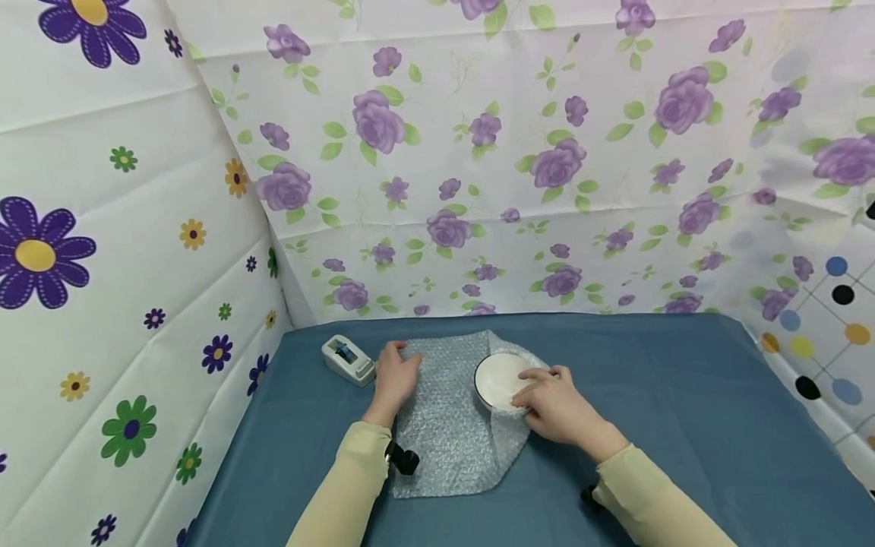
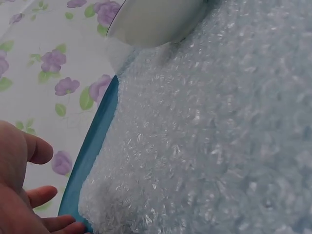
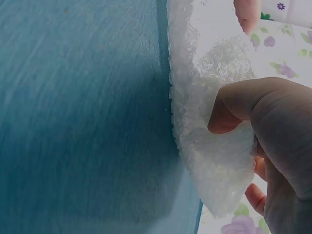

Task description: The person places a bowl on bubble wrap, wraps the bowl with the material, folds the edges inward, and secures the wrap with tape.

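Observation:
A sheet of bubble wrap lies on the blue-covered table, its right part folded up around a white bowl with a dark rim. The bowl stands on the right half of the sheet. My right hand is at the bowl's right side and pinches the wrap there; in the right wrist view, the thumb bends over the bubble wrap, with other fingers partly hidden behind it. By the sheet's upper left edge is my left hand. Its fingers are loosely spread in the left wrist view, holding nothing.
A white tape dispenser with a blue part stands just left of the left hand. Blue cloth covers the table. Flower-printed sheets hang behind and on the left, with a dotted one on the right.

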The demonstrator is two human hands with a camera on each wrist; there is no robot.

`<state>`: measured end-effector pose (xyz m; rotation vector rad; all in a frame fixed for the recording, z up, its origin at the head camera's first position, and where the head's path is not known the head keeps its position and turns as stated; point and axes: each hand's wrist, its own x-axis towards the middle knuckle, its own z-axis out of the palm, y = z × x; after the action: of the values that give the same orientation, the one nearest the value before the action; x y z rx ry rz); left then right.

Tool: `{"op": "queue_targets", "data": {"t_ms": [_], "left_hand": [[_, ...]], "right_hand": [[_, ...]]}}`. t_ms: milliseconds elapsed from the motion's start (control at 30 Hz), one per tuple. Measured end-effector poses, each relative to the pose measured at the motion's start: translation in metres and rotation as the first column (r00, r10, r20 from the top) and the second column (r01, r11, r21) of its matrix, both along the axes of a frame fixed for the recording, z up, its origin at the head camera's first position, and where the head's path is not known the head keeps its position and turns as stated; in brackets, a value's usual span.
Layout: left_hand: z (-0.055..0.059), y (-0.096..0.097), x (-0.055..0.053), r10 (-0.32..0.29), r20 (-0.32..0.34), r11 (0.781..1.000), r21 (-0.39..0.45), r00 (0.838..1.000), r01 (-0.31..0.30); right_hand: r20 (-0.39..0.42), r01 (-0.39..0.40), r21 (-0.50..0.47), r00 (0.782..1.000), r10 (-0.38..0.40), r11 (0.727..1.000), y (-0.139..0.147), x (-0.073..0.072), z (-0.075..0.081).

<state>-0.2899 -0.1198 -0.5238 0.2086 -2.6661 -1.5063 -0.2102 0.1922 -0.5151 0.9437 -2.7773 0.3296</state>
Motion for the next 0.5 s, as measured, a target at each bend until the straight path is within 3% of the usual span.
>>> {"op": "queue_targets", "data": {"t_ms": [167, 300, 500], "left_hand": [[0.005, -0.001, -0.006, 0.010, 0.002, 1.000, 0.012, 1.000, -0.010], [0.009, -0.003, -0.011, -0.001, 0.051, 1.000, 0.020, 0.999, 0.000], [0.011, -0.006, -0.013, -0.067, 0.145, 0.995, 0.082, 0.987, 0.056]], "right_hand": [[0.008, 0.045, -0.039, 0.999, -0.044, 0.998, -0.002, -0.001, -0.005], [0.023, 0.063, -0.045, 0.998, -0.062, 0.997, -0.003, -0.001, -0.006], [0.044, 0.064, -0.050, 0.997, -0.062, 0.997, -0.003, -0.001, -0.006]]}}
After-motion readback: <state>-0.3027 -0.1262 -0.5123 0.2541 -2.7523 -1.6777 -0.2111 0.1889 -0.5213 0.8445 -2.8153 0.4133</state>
